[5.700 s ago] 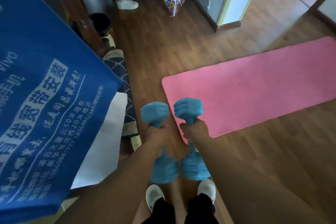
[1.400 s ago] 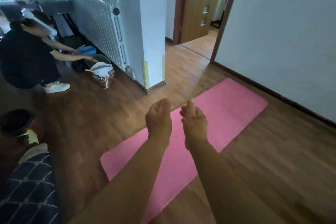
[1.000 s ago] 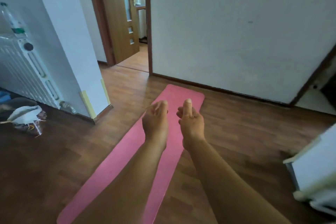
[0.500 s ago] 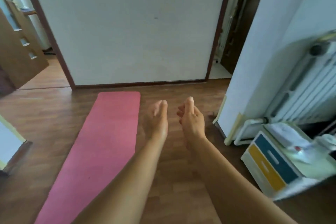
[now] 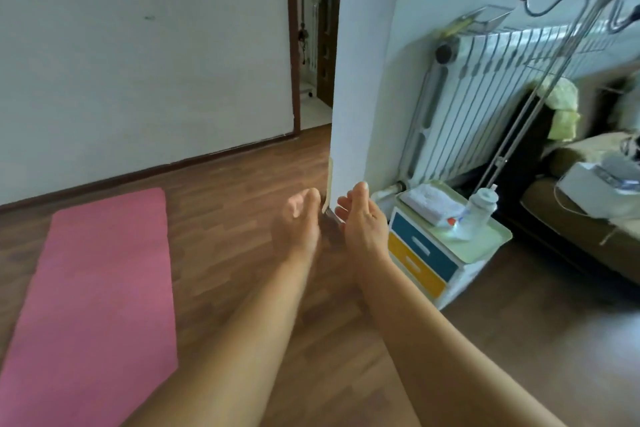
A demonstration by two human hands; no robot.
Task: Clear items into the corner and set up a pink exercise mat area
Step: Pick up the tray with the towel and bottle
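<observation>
The pink mat (image 5: 100, 288) lay flat on the wooden floor (image 5: 242, 218), on the left of the scene. Its long axis ran from near to far, toward the far wall (image 5: 138, 62). Both hands were stretched forward and held nothing. The left hand (image 5: 298, 222) was nearer to the mat but well apart from it. The right hand (image 5: 362, 218) was beside it, in front of the wall corner (image 5: 360, 80). The fingers of both hands were relaxed and slightly bent, lying close together. The near end of the mat was cut off by the edge of the view. On the right, a small cabinet (image 5: 420, 253) with a bottle (image 5: 481, 211) stood below the radiator (image 5: 485, 107). The things farther right were too blurred to name.
</observation>
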